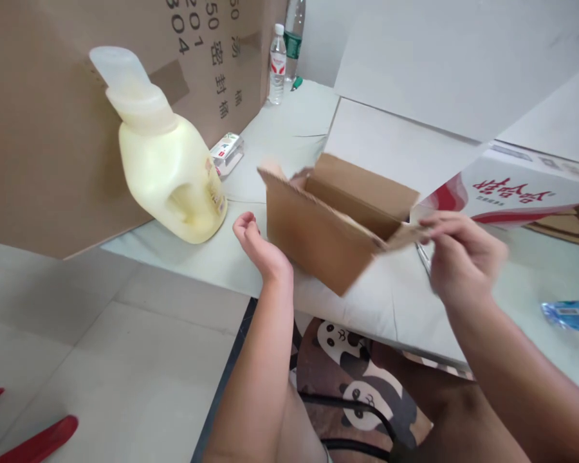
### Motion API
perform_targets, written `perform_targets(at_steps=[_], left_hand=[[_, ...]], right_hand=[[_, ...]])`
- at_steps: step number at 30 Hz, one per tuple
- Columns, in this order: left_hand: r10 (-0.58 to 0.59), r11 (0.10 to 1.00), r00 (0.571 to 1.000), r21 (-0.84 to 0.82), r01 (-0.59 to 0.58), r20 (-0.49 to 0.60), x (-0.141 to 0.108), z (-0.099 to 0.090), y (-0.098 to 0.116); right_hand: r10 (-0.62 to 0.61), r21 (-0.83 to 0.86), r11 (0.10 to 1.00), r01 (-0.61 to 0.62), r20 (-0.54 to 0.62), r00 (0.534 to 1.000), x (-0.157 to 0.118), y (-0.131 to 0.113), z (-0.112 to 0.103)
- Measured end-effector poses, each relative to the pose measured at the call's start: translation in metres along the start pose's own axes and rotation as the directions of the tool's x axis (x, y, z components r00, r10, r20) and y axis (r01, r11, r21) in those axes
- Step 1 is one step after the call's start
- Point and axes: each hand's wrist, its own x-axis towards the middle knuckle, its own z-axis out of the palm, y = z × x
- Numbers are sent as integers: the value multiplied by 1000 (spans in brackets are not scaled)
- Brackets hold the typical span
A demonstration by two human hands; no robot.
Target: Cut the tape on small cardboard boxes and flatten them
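A small brown cardboard box (318, 238) with its top flaps up stands tilted near the table's front edge. At its right end my right hand (463, 251) pinches a flap between thumb and fingers, slightly blurred. Just left of the box is my left hand (260, 244), its fingers curled inward and nothing visible in them; whether it touches the box's left side cannot be made out. The inside of the box is mostly hidden by its front wall.
A pale yellow detergent jug (168, 167) stands left, before a huge printed carton (53, 128). Behind are two water bottles (278, 64) and a small packet (228, 151). A white-red box (521, 183) and a blue-labelled bottle (572, 315) lie right.
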Motion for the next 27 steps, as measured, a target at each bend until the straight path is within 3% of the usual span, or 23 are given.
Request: perform_targets(at_steps=[1,2,3,4,6,7,8,9,12,14,16,18,20,22,25,27], left_hand=[[76,997,990,-5,-76,118,-7,0,-1],[156,987,950,-21,-156,270,-16,2,-2],[231,971,869,-48,-233,437,-26,3,-2],[290,950,755,-80,-302,588,-38,5,-3],[361,900,526,-142,-411,770,-61,10,-4],[380,879,449,-164,-449,809,-71,13,-6],[394,862,408,-179,-474,823,-79,16,-8],[406,853,398,-185,-488,823,-86,19,-10],[397,853,432,-153,-498,810,-98,27,-18],[381,852,449,-118,-510,808,-102,34,-22],[353,854,483,-66,-516,801,-106,40,-25],[308,868,538,0,-497,785,-110,45,-27],[284,873,581,44,-486,763,-112,51,-29],[301,854,568,48,-518,766,-111,55,-31],[303,817,483,37,-575,821,-106,60,-33],[289,818,464,35,-574,837,-104,61,-33]], right_hand=[[-1,26,1000,3,-84,996,-13,-1,-19],[0,37,999,6,-147,989,-25,0,-35],[0,23,1000,5,-186,982,-37,3,-49],[9,-20,1000,-13,-192,981,-48,6,-59],[27,-134,990,-49,-163,986,-67,15,-73],[32,-185,981,-62,-159,987,-74,19,-77],[20,-221,973,-61,-185,983,-80,24,-80],[1,-235,970,-59,-240,971,-84,28,-81],[39,-177,977,-118,-394,918,-87,40,-87],[182,-63,974,-217,-350,919,-85,47,-91],[303,37,952,-302,-232,924,-85,53,-97],[313,75,949,-306,-142,939,-87,57,-103],[247,51,969,-243,-111,963,-92,60,-108],[215,2,976,-216,-114,970,-97,62,-112],[233,-42,970,-240,-122,965,-101,62,-115],[224,-37,973,-229,-110,968,-101,63,-115]])
